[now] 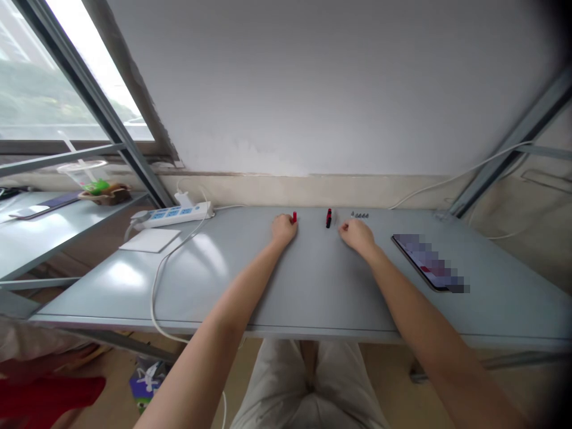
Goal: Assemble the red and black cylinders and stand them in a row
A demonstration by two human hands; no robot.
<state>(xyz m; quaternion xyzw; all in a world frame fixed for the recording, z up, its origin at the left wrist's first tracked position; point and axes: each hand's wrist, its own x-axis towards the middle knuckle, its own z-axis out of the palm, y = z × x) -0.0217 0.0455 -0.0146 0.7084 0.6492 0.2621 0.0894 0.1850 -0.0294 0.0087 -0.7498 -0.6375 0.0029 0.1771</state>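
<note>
The left hand (pixel 283 229) is closed around a small red piece (pixel 295 217), which stands upright at its fingertips. The right hand (pixel 356 235) rests on the tabletop (pixel 313 286) with its fingers curled in; whether anything is pinched between them I cannot tell. In the gap between the two hands, nearer the right one and a little beyond its fingertips, lies a small red-and-black object (pixel 329 218), touched by neither hand. Just past the right hand's knuckles is a short row of small dark pieces (pixel 360 215). Farther out, to the right of the right hand and closer to the body, a phone (pixel 422 260) lies with its screen up. Well to the left of the left hand are a white power strip (pixel 179 215) and, nearer the body, a flat white item (pixel 151 241), with a white cable (pixel 155 283) running down beside them over the front edge
</note>
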